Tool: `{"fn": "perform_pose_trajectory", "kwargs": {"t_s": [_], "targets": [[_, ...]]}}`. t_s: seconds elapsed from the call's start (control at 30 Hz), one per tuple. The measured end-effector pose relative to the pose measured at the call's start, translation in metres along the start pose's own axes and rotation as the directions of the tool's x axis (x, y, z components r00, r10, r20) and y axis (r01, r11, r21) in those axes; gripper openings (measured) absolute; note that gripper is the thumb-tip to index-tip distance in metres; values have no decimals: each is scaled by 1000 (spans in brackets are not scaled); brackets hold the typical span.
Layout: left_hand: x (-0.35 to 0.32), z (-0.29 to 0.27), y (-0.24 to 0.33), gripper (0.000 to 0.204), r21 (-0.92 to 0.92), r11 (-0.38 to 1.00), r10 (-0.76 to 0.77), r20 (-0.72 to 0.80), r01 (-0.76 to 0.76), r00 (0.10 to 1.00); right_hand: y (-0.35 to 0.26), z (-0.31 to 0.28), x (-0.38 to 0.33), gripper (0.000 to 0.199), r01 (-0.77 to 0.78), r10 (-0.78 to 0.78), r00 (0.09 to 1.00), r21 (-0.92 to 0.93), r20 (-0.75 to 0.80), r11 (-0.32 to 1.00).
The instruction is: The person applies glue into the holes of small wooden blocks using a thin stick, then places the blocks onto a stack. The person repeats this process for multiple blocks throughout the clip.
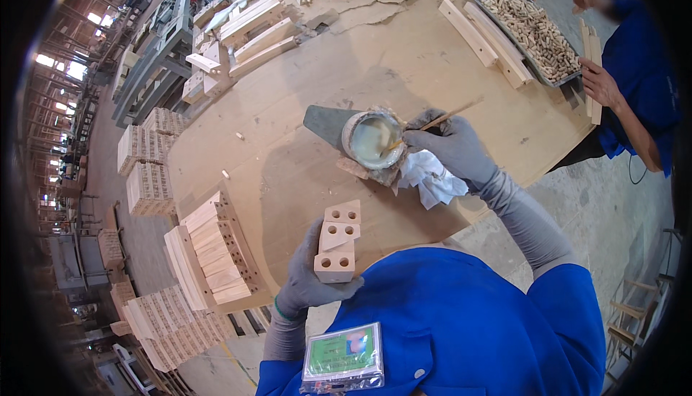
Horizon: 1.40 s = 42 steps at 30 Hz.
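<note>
The person is working at a round wooden desk (404,50), and the glue cup (372,138) near its middle is serving as the landmark here.

The right hand (450,147), gloved in grey, is reaching forward with the forearm stretched out from the lower right. It is lying just right of the cup, its fingers pinching a thin stick (432,123) whose tip is dipping into the pale glue while its other end is pointing up and to the right. A white rag (431,178) is lying crumpled under that hand, just below and right of the cup.

The left hand (311,277), also gloved, is sitting well below the cup, close to the chest, with the elbow bent. It is curling around three blocks (339,241), held as one stack; each block is showing two round holes on its face.

One cup is sitting on a dark flat sheet (323,122) that is sticking out to the cup's left. Lower left of the cup, at the desk edge, a row of blocks (216,252) is leaning together, too many to count. Upper right of the cup, one tray (532,32) of dowels is standing beside two long bars (483,32). Far right of the cup, another person's hand (600,84) is resting by upright strips (592,71).
</note>
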State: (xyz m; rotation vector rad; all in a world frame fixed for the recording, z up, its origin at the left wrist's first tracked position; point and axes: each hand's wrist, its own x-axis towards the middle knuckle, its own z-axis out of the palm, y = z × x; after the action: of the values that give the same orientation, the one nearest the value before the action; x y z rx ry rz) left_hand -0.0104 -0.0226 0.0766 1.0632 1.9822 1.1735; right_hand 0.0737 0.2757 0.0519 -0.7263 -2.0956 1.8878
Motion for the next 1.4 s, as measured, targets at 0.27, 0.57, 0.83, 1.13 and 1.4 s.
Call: {"fn": "perform_pose_trajectory", "kwargs": {"t_s": [0.27,0.57,0.83,1.13,1.4], "targets": [[0,-1,-6,99,15,998,57,-16,-57,998,1,10,-36,16,42,-13,997,445,-70,894],[12,8,7,96,-16,996,86,49,-85,995,-101,2,-50,20,-103,12,975,406,222,908],[12,9,9,105,-68,998,4,142,6,990,-101,17,-45,15,109,-188,922,238,339,965],[9,10,7,106,-115,993,5,130,10,992,-109,17,-48,24,57,-150,928,269,341,962],[11,11,13,104,-206,978,-18,104,39,994,-120,14,-48,15,-77,-36,959,382,280,921]]}}
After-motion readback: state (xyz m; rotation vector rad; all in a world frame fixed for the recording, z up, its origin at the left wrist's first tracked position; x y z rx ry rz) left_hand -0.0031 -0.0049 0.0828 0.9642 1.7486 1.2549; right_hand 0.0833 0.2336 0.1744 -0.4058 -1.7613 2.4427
